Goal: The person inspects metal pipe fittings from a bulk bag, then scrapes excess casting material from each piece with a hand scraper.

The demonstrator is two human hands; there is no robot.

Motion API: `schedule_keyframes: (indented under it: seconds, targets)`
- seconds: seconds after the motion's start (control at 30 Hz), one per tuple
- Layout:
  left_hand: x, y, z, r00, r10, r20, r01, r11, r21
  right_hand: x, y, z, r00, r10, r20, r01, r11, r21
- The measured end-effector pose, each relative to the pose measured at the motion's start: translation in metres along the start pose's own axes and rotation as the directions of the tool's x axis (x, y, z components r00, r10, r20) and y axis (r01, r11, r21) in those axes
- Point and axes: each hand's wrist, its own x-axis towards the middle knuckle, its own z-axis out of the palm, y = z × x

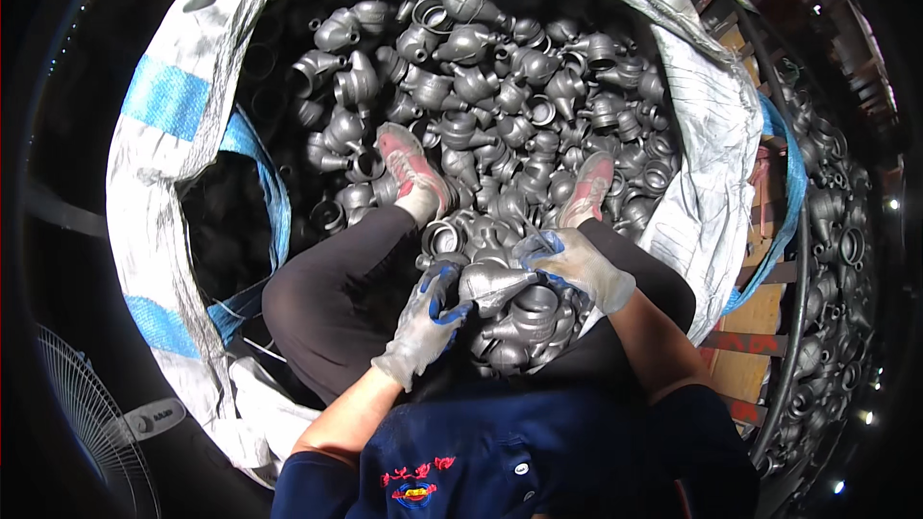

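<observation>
A grey metal bulb-shaped casting [492, 287] with a tapering neck lies between my hands, over the pile between my legs. My left hand [423, 322], in a whitish glove with blue fingertips, closes on its wide end. My right hand [580, 267], gloved alike, is bent over the neck end with its fingers closed. A thin strip seems to stick up by those fingers, too small to make out. Just below lies another grey casting [535, 304] with a round open mouth. Many similar castings [471, 86] fill the sack around my feet.
The white woven sack [716, 120] has its rim rolled around me, with blue straps [793, 192] at its sides. A fan [91, 413] stands at lower left. Beyond a dark rail on the right are more castings [836, 259]. My red shoes [409, 163] rest among the castings.
</observation>
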Motion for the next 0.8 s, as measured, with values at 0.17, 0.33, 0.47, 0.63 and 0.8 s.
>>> schedule_keyframes:
  seconds: [0.17, 0.33, 0.47, 0.63, 0.8]
  targets:
    - [0.004, 0.025, -0.012, 0.984, -0.034, 0.176, -0.019, 0.958, 0.286, 0.008, -0.001, -0.027, 0.997, 0.015, -0.072, 0.004, 0.965, 0.261]
    - [0.023, 0.062, -0.065, 0.934, 0.249, 0.257, -0.337, 0.854, 0.396, 0.040, -0.008, -0.067, 0.993, -0.100, -0.068, 0.111, 0.976, 0.185]
    - [0.055, 0.105, -0.110, 0.833, 0.495, 0.247, -0.553, 0.752, 0.358, 0.089, -0.032, -0.117, 0.899, -0.300, -0.319, 0.164, 0.906, -0.391]
    - [0.102, 0.108, -0.129, 0.774, 0.582, 0.250, -0.624, 0.768, 0.144, 0.167, -0.054, -0.175, 0.682, -0.304, -0.665, -0.188, 0.806, -0.561]
    - [0.124, 0.078, -0.126, 0.941, 0.241, 0.237, -0.246, 0.969, -0.006, 0.233, -0.042, -0.217, 0.586, -0.446, -0.677, -0.253, 0.693, -0.675]
